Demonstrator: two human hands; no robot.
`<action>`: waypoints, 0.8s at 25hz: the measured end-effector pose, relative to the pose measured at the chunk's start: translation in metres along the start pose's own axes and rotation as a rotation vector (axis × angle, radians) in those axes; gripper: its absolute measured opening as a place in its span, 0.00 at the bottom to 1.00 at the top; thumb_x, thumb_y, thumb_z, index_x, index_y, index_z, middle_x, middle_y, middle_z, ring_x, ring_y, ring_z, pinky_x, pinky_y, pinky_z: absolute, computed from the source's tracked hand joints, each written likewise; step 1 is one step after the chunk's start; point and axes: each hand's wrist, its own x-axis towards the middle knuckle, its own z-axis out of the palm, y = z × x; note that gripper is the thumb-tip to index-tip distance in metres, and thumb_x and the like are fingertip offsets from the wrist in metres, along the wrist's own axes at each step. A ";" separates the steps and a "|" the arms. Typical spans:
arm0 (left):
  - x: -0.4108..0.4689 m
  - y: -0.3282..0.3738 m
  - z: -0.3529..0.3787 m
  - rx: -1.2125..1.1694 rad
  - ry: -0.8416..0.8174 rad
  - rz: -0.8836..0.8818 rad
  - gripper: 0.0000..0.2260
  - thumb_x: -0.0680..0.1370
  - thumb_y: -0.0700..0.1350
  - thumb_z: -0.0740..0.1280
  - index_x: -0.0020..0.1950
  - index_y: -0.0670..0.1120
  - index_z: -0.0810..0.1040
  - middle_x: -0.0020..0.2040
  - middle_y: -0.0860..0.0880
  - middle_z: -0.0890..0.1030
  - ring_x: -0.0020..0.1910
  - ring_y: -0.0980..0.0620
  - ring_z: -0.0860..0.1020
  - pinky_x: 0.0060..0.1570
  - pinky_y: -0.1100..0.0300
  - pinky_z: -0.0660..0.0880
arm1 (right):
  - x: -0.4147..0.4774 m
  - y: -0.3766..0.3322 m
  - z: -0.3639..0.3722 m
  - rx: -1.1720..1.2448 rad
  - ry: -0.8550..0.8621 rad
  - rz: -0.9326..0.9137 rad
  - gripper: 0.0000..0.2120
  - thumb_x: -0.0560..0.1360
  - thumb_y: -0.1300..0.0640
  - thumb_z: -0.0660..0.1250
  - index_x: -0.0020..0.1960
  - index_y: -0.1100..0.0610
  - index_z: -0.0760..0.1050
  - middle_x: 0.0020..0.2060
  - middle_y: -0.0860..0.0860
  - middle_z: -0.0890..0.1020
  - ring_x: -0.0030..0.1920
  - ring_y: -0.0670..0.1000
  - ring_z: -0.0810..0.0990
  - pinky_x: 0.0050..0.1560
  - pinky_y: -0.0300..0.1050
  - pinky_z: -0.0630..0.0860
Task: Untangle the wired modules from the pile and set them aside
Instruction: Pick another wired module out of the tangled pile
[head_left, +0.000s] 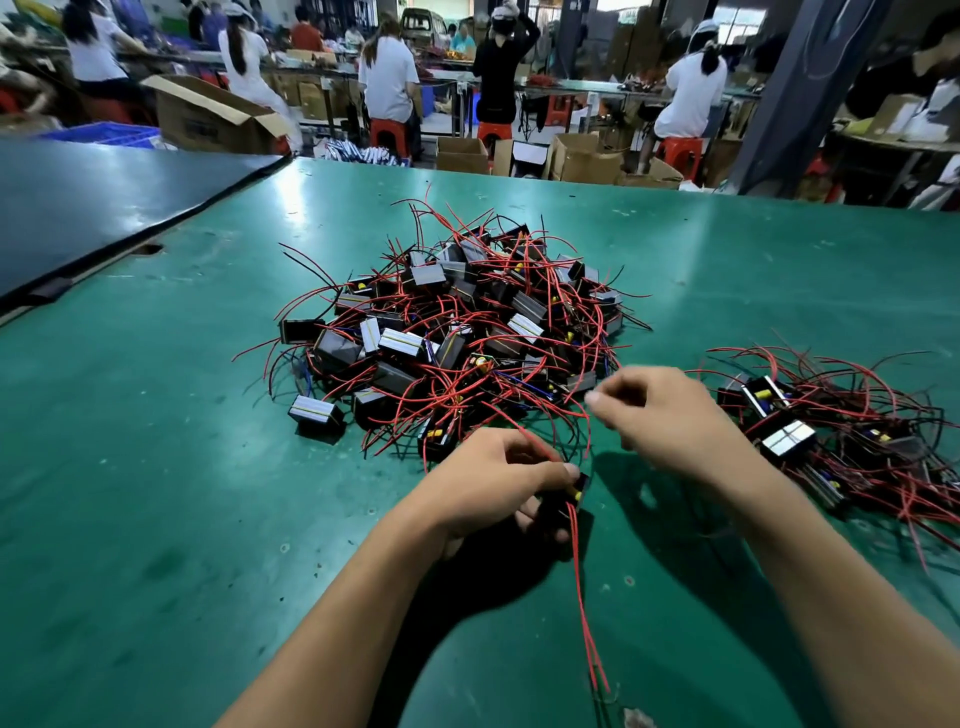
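The main pile (457, 332) of black modules and tangled red wires lies at the centre of the green tabletop (156, 467), beyond both hands. The left hand (493, 483) grips one module (566, 501) just in front of the pile's near edge. Its fingers (558, 472) are clenched round the black body, with the thumb across the top. Two red leads (584, 597) run from this module toward the near edge of the tabletop, and another red wire runs from the grip back into the pile. The right hand (670, 421) sits just to the right of the left hand and slightly beyond it, not touching it. Its fingertips (605, 402) are curled and drawn together, pointing at the pile's near right corner. Blur makes it impossible to tell whether they pinch a wire. A smaller group of modules (831, 436) lies on the tabletop to the right of the right hand, separate from the pile. A dark blue panel (78, 197) adjoins the tabletop at far left. Behind it, people sit on red stools (387, 132) among cardboard boxes (213, 117).
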 end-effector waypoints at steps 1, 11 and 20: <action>0.001 0.000 0.000 0.020 -0.011 0.008 0.03 0.78 0.39 0.70 0.48 0.41 0.78 0.34 0.47 0.84 0.26 0.50 0.82 0.28 0.63 0.78 | 0.001 -0.006 0.005 0.092 0.130 -0.065 0.08 0.76 0.49 0.72 0.39 0.49 0.80 0.32 0.44 0.81 0.33 0.42 0.78 0.35 0.34 0.70; 0.003 -0.005 -0.004 0.102 -0.048 0.076 0.01 0.77 0.37 0.69 0.48 0.41 0.80 0.36 0.46 0.85 0.25 0.51 0.80 0.29 0.61 0.77 | 0.048 -0.057 0.053 -0.160 -0.092 -0.390 0.22 0.77 0.56 0.68 0.69 0.43 0.75 0.54 0.47 0.71 0.47 0.46 0.75 0.55 0.46 0.76; 0.000 -0.001 0.000 0.090 -0.026 0.059 0.04 0.77 0.40 0.72 0.49 0.41 0.79 0.35 0.45 0.82 0.26 0.51 0.76 0.30 0.60 0.77 | 0.036 -0.039 0.017 0.264 0.268 -0.372 0.11 0.74 0.55 0.74 0.56 0.48 0.83 0.48 0.47 0.84 0.43 0.42 0.80 0.49 0.35 0.77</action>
